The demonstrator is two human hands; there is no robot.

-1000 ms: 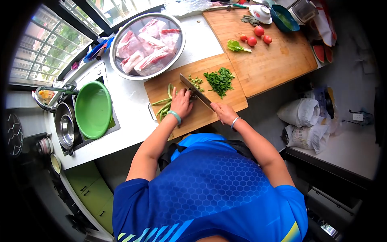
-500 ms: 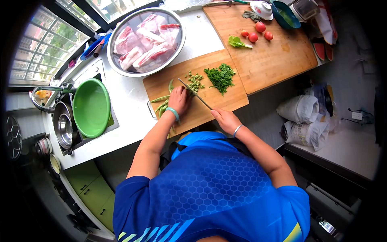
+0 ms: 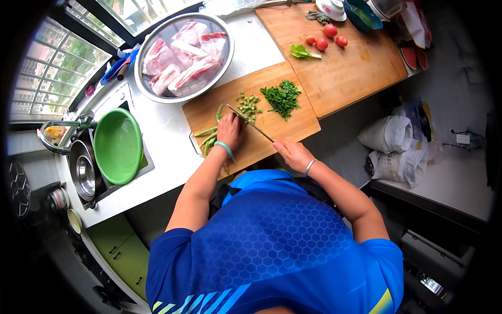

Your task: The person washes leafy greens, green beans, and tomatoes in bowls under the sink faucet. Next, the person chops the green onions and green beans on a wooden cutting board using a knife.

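My right hand (image 3: 294,156) is closed around the handle of a kitchen knife (image 3: 253,124), whose blade reaches up and left across the small cutting board (image 3: 269,137). Close to the blade, my left hand (image 3: 230,131) presses curled fingers down on green beans (image 3: 207,132); their long ends stick out to its left. Beyond the blade lies a small pile of chopped beans (image 3: 249,104). Right of that is a heap of chopped leafy greens (image 3: 282,99). My fingers hide the exact spot where the blade meets the beans.
A steel bowl (image 3: 228,63) of raw meat pieces (image 3: 196,70) stands behind the board. At left, a green basin (image 3: 117,146) sits by the sink under a faucet (image 3: 57,124). A larger board (image 3: 350,78) holds tomatoes (image 3: 321,44) and a lettuce leaf (image 3: 302,51).
The whole view has shifted slightly with the head. Both hands keep their places at the beans and knife, and the piles look much the same.
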